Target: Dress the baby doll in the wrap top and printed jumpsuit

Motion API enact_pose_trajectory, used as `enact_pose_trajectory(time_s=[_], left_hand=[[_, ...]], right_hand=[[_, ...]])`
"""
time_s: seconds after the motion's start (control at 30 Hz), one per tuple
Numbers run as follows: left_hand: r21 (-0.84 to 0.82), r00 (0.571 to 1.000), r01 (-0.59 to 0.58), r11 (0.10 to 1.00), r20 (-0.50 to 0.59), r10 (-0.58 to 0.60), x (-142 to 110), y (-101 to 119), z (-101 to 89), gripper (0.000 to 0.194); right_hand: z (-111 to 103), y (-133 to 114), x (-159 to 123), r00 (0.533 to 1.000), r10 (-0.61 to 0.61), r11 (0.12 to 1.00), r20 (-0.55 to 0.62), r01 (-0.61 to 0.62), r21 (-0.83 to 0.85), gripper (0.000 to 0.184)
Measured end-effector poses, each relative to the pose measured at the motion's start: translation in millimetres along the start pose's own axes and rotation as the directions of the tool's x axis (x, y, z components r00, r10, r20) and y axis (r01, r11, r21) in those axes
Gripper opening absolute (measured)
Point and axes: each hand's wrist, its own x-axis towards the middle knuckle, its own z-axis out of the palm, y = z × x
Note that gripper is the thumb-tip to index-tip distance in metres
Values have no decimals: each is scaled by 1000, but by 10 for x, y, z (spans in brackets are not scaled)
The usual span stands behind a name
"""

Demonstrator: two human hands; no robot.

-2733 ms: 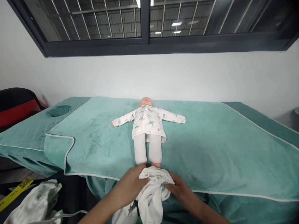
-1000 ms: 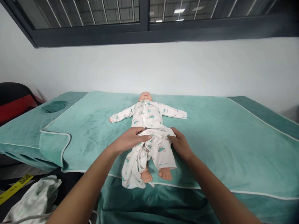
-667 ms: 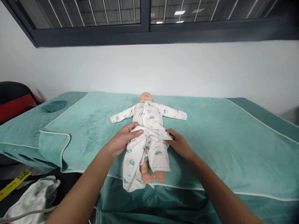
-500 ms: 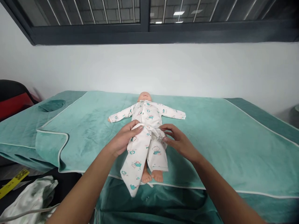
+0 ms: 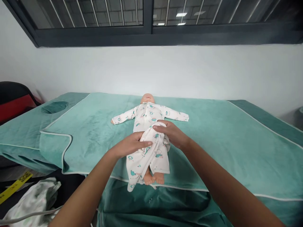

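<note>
A baby doll (image 5: 148,98) lies on its back, arms spread, in a white printed shirt (image 5: 144,115) and matching trousers (image 5: 160,160). Its bare feet (image 5: 153,178) point towards me. Over the doll's waist and one leg hangs a white printed cloth (image 5: 137,165), bunched and narrowing at its lower end; whether it belongs to the trousers I cannot tell. My left hand (image 5: 131,144) is closed on its left side, thumb on top. At waist height my right hand (image 5: 172,132) pinches its upper edge. Both hands cover parts of the doll's middle.
Green plush covers (image 5: 213,142) with white piping spread over the bed, and a face hole (image 5: 54,107) shows at the left. Beside the bed at lower left lie a crumpled patterned cloth (image 5: 35,200) and a yellow strap (image 5: 15,187). A wall with a barred window stands behind.
My right hand has moved left and up and now grips the cloth's upper edge. My left hand has shifted slightly down and right. The cloth's lower tip has risen and its surface has bunched.
</note>
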Motion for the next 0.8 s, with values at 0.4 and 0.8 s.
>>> enact_pose_trajectory(time_s=[0.4, 0.8], left_hand=[[-205, 934, -85, 975, -358, 6, 101, -51, 103, 40], [-507, 882, -236, 829, -469, -36, 156, -280, 206, 48]], right_hand=[[-5, -3, -3, 967, 144, 978, 210, -107, -177, 43], [-19, 35, -34, 900, 245, 940, 360, -128, -318, 41]])
